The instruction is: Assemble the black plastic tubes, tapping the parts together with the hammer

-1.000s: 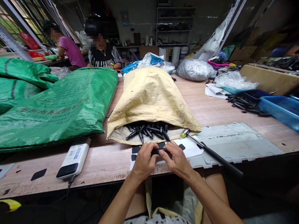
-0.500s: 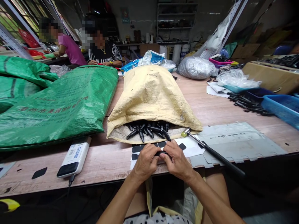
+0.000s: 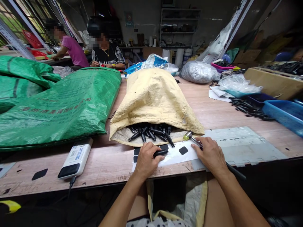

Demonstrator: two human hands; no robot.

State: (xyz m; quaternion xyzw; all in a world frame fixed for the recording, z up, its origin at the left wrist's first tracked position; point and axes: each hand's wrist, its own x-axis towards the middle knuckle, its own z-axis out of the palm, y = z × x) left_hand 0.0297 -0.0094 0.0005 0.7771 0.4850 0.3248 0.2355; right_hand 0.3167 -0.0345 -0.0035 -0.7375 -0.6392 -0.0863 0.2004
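Note:
My left hand (image 3: 147,159) is closed on a black tubular part (image 3: 161,152), which lies sideways over a white sheet (image 3: 172,156) with black patches. Over the handle of a hammer (image 3: 188,135) is my right hand (image 3: 210,154), its fingers curled round the shaft just behind the yellowish head. The hammer's black handle runs out beneath the hand to the table's front edge. Several black parts (image 3: 151,134) lie in the open mouth of a tan woven sack (image 3: 156,94), just beyond my hands.
A green sack (image 3: 71,104) fills the left, with a white power bank (image 3: 77,159) before it. To the right are a grey sheet (image 3: 246,145), a blue bin (image 3: 284,115) and loose black parts (image 3: 251,108). Two people sit at the back left.
My right hand has left the black part and moved right onto the hammer handle. My left hand keeps the part, now alone. The hammer still lies in nearly the same place.

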